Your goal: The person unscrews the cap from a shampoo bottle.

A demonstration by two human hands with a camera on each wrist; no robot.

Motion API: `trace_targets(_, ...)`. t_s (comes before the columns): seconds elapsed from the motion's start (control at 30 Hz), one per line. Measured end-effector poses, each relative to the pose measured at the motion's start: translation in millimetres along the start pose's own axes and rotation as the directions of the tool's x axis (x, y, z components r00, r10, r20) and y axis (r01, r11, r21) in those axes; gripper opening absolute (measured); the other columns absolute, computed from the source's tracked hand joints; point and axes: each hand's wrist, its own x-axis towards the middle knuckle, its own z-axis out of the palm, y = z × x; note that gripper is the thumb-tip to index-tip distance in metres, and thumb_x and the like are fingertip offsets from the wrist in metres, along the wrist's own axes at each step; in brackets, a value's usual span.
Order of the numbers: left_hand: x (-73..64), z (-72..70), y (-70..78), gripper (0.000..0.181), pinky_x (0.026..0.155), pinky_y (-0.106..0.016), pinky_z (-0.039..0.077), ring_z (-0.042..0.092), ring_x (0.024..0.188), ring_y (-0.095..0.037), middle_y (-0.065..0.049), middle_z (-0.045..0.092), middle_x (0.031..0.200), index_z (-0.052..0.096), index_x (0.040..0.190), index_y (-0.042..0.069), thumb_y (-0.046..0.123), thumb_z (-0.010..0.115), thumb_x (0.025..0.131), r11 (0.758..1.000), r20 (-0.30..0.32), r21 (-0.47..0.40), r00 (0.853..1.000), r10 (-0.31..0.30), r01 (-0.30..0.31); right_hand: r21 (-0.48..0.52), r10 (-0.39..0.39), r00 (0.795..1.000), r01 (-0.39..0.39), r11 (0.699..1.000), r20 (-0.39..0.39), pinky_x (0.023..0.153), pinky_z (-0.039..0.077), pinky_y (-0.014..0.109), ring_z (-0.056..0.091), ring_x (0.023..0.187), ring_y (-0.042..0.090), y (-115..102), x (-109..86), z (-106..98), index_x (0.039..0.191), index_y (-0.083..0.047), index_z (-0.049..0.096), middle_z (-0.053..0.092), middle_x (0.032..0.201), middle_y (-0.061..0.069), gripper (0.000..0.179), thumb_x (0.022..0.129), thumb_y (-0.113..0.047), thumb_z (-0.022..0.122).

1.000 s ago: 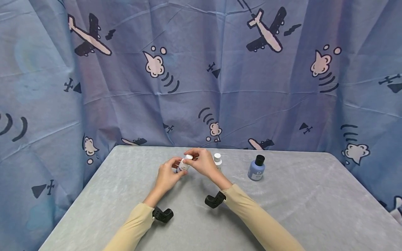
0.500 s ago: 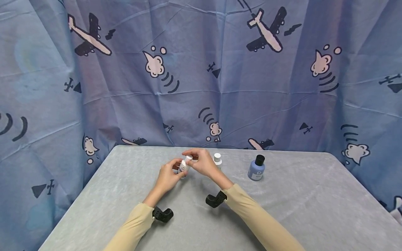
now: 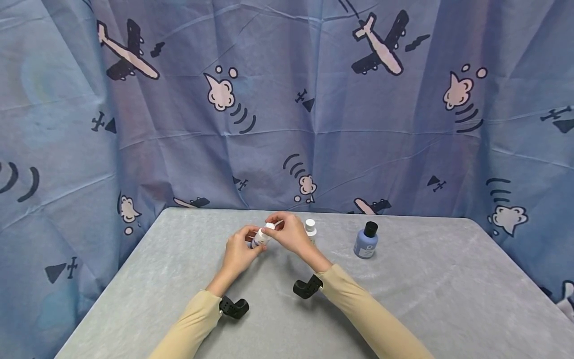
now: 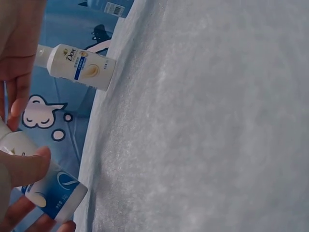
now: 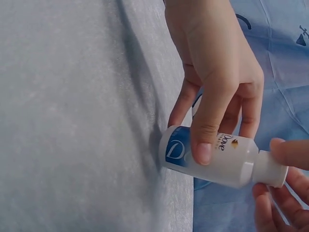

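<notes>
Leftmost, to the left of an upright white Dove bottle (image 3: 310,230), a person's left hand (image 3: 239,252) is showing beyond a beige sleeve (image 3: 190,316). Its fingers are curling round the body of a white-and-blue Dove bottle (image 5: 231,166), thumb lying across the label. This held bottle is tilting, its white cap (image 5: 268,169) pointing up toward the upright one. Next, just left of the upright bottle, the right hand (image 3: 291,233) is pinching that cap between thumb and fingers, while its wrist is partly covering the upright bottle's lower end. Farther along, to the right of the upright bottle and apart from it, a blue bottle with a black top (image 3: 365,244) is standing. Beneath the upright bottle a grey bench (image 3: 430,289) is spreading out; behind it a blue airplane-print curtain (image 3: 269,114) is hanging.
</notes>
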Motion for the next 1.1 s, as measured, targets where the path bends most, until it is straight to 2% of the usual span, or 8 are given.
trace_targets(0.17,-0.2,1.2,-1.6,0.042,0.068,-0.032,0.051,0.068,0.081,-0.023,-0.011,0.072,0.091,0.066,0.109,0.004,0.01,0.083,0.071,1.0,0.025,0.005,0.999,0.02,-0.02,0.007,-0.032,0.999,0.032,0.999,0.014,0.068,0.054,0.023,0.068,0.076,0.017,-0.7,0.6,-0.5,0.097,-0.006,0.073,0.074,0.093,0.008,0.017,0.08,-0.01,0.075)
trace_targets(0.37,-0.4,3.0,-0.5,0.043,0.074,-0.039,0.055,0.069,0.088,-0.027,-0.015,0.071,0.097,0.064,0.115,0.001,0.007,0.079,0.076,1.0,0.075,-0.024,0.997,0.009,-0.007,0.04,-0.07,0.997,0.069,0.997,0.036,0.073,0.057,0.026,0.071,0.083,0.023,-1.2,-0.2,-1.9,0.099,-0.004,0.073,0.073,0.099,0.011,0.018,0.081,-0.003,0.07)
trace_targets(0.57,-0.2,4.6,-0.5,0.041,0.076,-0.039,0.056,0.068,0.09,-0.028,-0.015,0.07,0.098,0.061,0.118,-0.001,0.006,0.075,0.079,0.999,0.133,-0.05,0.991,0.01,-0.003,0.061,-0.099,0.994,0.096,0.994,0.048,0.078,0.057,0.028,0.07,0.088,0.025,0.8,-1.9,-3.9,0.107,-0.005,0.07,0.07,0.108,0.014,0.027,0.08,0.001,0.067)
trace_targets(0.73,-2.2,6.8,-0.4,0.041,0.076,-0.04,0.056,0.068,0.085,-0.027,-0.015,0.07,0.095,0.062,0.113,0.001,0.008,0.078,0.076,0.998,0.101,-0.054,0.995,-0.017,0.022,0.09,-0.111,0.991,0.104,0.99,0.08,0.084,0.056,0.029,0.068,0.096,0.027,1.5,-3.8,-4.4,0.112,-0.004,0.067,0.067,0.114,0.014,0.032,0.081,0.002,0.067)
trace_targets(0.87,-3.6,8.4,0.2,0.041,0.073,-0.04,0.056,0.069,0.08,-0.026,-0.015,0.07,0.091,0.063,0.109,0.001,0.008,0.081,0.073,0.996,0.056,-0.064,0.997,-0.056,0.06,0.083,-0.088,0.992,0.08,0.993,0.091,0.083,0.056,0.031,0.068,0.097,0.028,-0.6,-4.9,-3.7,0.115,-0.004,0.065,0.066,0.116,0.015,0.034,0.082,-0.008,0.072)
trace_targets(1.1,-4.0,8.5,3.0,0.041,0.073,-0.035,0.055,0.068,0.081,-0.022,-0.01,0.071,0.091,0.066,0.104,0.008,0.012,0.086,0.068,0.998,-0.01,-0.019,0.998,-0.068,0.067,0.027,0.029,1.0,-0.029,0.999,0.012,0.067,0.055,0.026,0.069,0.081,0.021,-3.3,-4.7,-0.8,0.105,-0.006,0.068,0.071,0.097,0.009,0.033,0.078,-0.021,0.079)
